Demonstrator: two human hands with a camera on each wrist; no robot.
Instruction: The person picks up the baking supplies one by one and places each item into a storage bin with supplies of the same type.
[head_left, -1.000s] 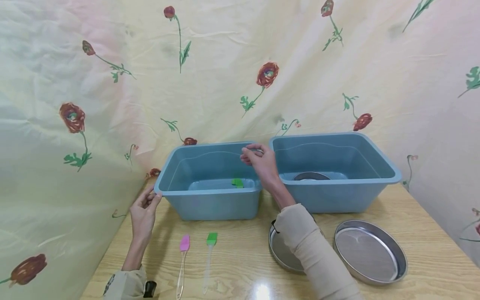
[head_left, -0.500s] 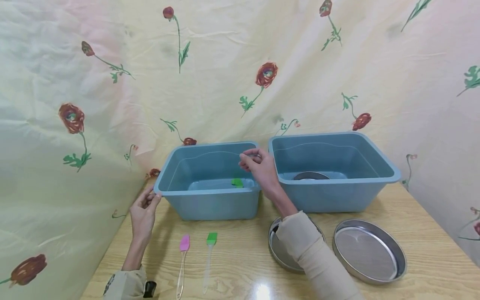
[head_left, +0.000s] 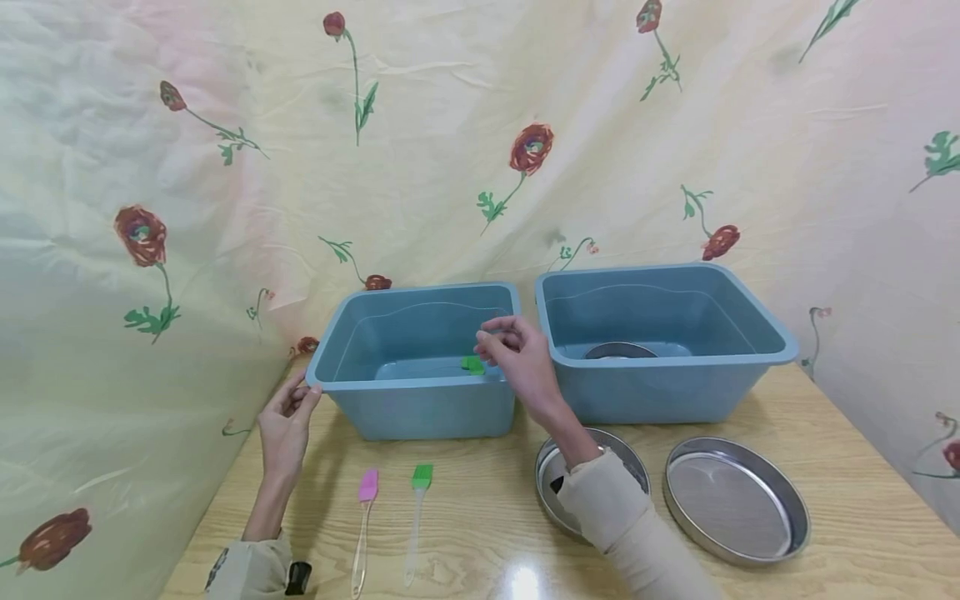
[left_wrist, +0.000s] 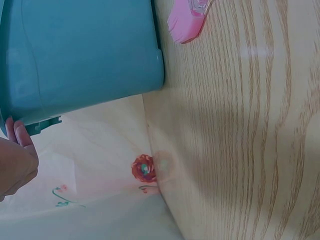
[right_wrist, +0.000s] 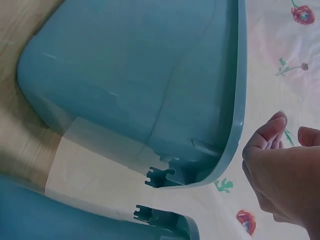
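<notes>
The left tub (head_left: pixel 435 417) stands between the hands: the left hand (head_left: pixel 287 429) pinches its near corner, while the right hand (head_left: pixel 525 358) hangs above the other end, fingers loosely curled and seemingly holding nothing. The right hand has sunk slightly, which seems to bring it closer to the green piece (head_left: pixel 473 364) (perhaps a brush head) inside that tub. Beyond the right hand, further right, stands the right tub (head_left: pixel 637 392); a pink brush (head_left: pixel 363 515) lies right of the left wrist.

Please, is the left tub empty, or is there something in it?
The left tub is not empty: the head view shows a green item inside it.
</notes>
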